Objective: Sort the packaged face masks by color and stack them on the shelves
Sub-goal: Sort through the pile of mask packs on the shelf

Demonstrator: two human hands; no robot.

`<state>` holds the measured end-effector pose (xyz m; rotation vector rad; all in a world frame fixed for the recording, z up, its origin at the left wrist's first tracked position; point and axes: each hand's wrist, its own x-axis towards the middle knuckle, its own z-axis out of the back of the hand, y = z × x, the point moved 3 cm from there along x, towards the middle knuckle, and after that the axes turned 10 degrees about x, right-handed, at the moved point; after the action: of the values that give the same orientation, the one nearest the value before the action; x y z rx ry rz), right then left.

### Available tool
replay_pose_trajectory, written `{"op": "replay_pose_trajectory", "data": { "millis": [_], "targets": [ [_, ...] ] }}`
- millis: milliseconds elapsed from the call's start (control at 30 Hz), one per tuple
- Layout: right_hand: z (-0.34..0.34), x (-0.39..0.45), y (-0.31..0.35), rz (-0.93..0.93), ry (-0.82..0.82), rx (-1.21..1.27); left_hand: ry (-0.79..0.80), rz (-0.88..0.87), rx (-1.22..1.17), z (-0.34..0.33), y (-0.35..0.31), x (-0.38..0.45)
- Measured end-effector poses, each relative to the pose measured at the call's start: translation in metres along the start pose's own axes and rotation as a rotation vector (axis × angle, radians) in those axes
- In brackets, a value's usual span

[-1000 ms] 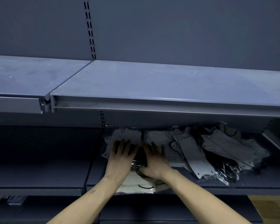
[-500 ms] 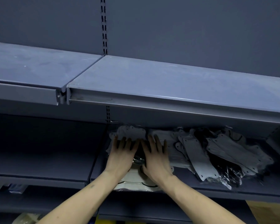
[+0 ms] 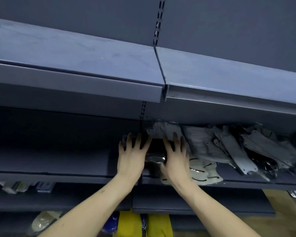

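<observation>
both hands, left hand [image 3: 132, 157] and right hand [image 3: 175, 159], fingers spread, press a black mask pack [image 3: 155, 155] on the middle shelf [image 3: 246, 181]; the mixed pile [image 3: 237, 147] beside looks mostly unsorted.

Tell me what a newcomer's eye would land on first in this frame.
Two bare hands, left hand and right hand, spread flat on a dark packaged mask at the middle shelf's divider. To their right sprawls a loose heap of grey and black mask packets. Bright yellow packs show on the lowest level.
</observation>
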<state>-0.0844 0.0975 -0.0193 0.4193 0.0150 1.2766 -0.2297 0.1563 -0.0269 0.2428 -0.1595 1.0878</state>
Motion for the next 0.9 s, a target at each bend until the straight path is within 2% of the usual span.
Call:
{"op": "replay_pose_trajectory", "data": {
  "millis": [233,433,533,900],
  "targets": [
    [0.008,-0.042,0.066,0.053,-0.004,0.116,-0.043,0.011,0.008,0.024,0.052,-0.051],
    [0.004,-0.088,0.116,0.209,-0.014,0.235,-0.096,0.053,0.075,0.051,0.097,-0.121],
    [-0.006,-0.121,0.149,0.263,0.022,0.287,-0.069,0.069,0.112,0.061,0.128,-0.168],
    [-0.038,-0.195,0.308,0.452,0.114,0.048,0.007,0.247,0.301,0.084,0.264,-0.302]
  ]
}}
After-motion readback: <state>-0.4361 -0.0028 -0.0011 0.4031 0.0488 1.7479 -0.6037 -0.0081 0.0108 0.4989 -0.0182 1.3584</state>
